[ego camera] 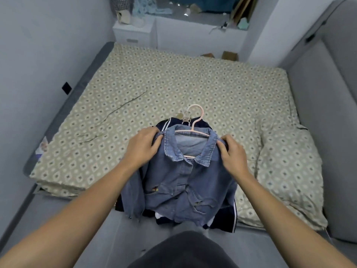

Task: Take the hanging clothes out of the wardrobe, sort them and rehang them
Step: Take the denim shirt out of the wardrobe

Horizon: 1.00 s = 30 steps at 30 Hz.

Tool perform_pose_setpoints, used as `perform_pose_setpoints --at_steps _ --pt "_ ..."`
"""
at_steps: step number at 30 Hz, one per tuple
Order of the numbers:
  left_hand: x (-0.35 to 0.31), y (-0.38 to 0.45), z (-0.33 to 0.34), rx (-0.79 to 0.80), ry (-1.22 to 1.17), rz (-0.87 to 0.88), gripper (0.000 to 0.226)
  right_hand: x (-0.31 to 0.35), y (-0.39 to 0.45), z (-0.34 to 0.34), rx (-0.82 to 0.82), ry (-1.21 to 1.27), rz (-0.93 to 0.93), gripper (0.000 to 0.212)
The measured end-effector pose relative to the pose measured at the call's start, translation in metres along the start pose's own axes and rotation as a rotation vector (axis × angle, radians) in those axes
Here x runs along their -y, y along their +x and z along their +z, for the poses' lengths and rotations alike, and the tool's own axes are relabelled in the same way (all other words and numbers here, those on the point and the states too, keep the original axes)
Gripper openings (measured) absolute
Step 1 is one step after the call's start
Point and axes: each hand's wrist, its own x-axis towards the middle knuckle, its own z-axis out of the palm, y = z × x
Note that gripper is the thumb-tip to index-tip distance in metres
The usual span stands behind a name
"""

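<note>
The bed (173,78) carries the pile, and the denim jacket (185,180) lies on top of a dark striped garment (226,219) at the bed's near edge, likely laid flat for sorting. The left hand (143,146) and right hand (231,153) each pinch a jacket shoulder, probably to square it on the pink hanger (195,120). A quilt (286,161) lies bunched just right of the jacket; nothing blocks the hands.

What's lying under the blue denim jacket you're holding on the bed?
Under the blue denim jacket lies a dark navy garment with white stripes, showing at collar and hem, on the patterned bedspread. More hanger hooks poke out behind the pink hanger. The rest is covered.
</note>
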Motion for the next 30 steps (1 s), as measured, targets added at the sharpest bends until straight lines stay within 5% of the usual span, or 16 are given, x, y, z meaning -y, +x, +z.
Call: perform_pose_setpoints --at_steps 11,17,23,30 --pt "0.062 0.147 0.139 0.264 -0.010 -0.263 0.005 -0.102 0.169 0.093 0.235 -0.056 0.113 0.021" --pt "0.075 0.182 0.182 0.257 0.028 -0.462 0.017 -0.127 0.233 0.139 0.419 -0.258 0.085 0.024" --pt "0.084 0.154 0.130 0.263 0.175 -0.456 0.050 -0.059 0.240 0.161 0.505 -0.255 -0.190 0.041" --pt "0.093 0.044 0.012 0.063 0.329 -0.608 0.067 0.083 0.199 0.183 0.531 -0.153 -0.551 0.054"
